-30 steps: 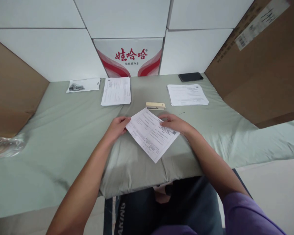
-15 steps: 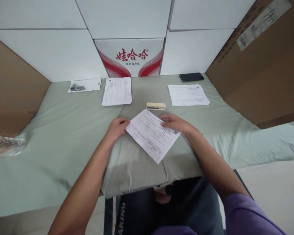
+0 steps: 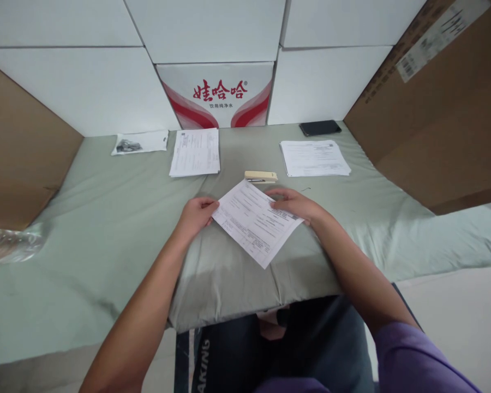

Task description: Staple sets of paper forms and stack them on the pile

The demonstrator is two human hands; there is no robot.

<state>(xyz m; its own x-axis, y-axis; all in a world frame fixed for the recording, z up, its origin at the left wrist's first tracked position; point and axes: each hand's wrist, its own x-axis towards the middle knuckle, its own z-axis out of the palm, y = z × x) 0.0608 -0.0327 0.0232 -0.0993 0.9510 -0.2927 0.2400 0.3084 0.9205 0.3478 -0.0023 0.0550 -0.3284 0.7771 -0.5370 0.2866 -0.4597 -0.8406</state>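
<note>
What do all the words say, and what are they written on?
"娃哈哈", big red characters on the white cardboard box with red swooshes.
Small line beneath them: too small to read surely.
"KING", white letters on the dark clothing at the person's lap, partly cut off.
Printed sheet between both hands, paper stacks, brown carton's label: too small or blurred.

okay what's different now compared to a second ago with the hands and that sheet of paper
Very little. Both hands keep hold of the printed sheet: the left hand at its left corner, the right hand on its right edge. The far edge has lifted slightly. The stapler, the two paper stacks and the phone stayed put.
</note>
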